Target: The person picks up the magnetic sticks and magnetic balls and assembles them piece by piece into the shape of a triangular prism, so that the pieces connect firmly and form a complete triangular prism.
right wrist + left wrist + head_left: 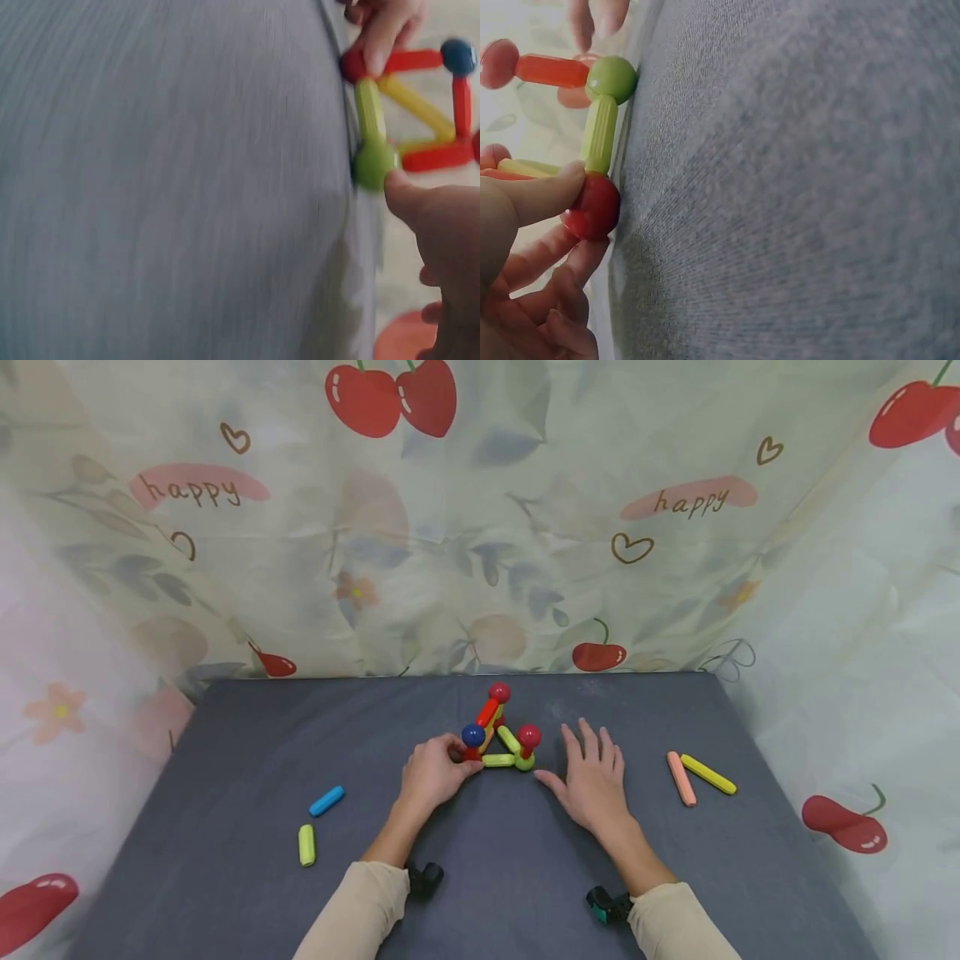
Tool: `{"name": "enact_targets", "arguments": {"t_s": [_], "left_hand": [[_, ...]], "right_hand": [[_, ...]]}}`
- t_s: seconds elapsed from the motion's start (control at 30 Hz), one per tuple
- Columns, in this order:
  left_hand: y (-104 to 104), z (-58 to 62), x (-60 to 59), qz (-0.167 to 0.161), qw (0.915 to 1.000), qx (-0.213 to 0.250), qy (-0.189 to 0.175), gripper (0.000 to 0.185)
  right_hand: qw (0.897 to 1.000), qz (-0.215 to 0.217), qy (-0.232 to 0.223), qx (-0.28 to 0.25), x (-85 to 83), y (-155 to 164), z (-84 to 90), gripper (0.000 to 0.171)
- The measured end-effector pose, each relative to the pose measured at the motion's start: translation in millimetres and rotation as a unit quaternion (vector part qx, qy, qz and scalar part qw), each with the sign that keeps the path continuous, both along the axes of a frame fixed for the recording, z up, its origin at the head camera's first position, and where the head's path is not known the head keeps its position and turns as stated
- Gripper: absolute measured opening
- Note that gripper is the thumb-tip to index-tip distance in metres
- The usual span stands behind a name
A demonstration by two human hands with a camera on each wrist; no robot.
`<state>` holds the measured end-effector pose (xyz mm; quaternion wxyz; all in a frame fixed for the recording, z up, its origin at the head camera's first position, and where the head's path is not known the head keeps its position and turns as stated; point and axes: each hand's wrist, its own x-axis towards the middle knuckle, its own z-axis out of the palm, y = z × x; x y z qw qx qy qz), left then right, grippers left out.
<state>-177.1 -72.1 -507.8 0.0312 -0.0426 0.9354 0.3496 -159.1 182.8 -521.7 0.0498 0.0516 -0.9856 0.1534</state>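
Note:
A small frame of coloured rods and balls stands on the grey cloth in the middle. Its front left corner is a red ball (598,204), pinched between the thumb and fingers of my left hand (433,772). A light green rod (498,761) runs from there to a green ball (524,762) at the front right. Upright rods carry a blue ball (473,735) above the left corner and a red ball (529,736) above the right one. My right hand (592,783) lies just right of the frame, fingers spread, its thumb close beside the green ball.
Loose sticks lie on the table (510,877): a blue one (326,801) and a light green one (307,845) to the left, a pink one (681,778) and a yellow one (708,774) to the right. A printed curtain (465,568) hangs behind the table's far edge.

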Motion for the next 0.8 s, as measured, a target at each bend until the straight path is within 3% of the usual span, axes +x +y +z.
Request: {"name": "enact_targets", "arguments": {"t_s": [0.27,0.47,0.63,0.8], "left_hand": [[4.8,1.3,1.7,0.004,0.9998,-0.017,-0.006,0.034],[4.5,2.0,2.6,0.012,0.9997,-0.020,-0.003,0.032],[3.4,1.5,3.3,0.013,0.9998,-0.015,-0.007,0.032],[2.9,1.2,2.7,0.013,0.9999,-0.010,-0.004,0.032]], "right_hand": [[0.998,-0.031,-0.020,0.043,8.1,66.9,-1.8,0.099],[0.996,-0.062,-0.040,0.041,13.9,105.8,-1.3,0.106],[0.992,-0.086,-0.086,0.028,17.1,121.2,-1.9,0.116],[0.993,-0.087,-0.079,0.018,17.7,120.3,-1.5,0.111]]}}
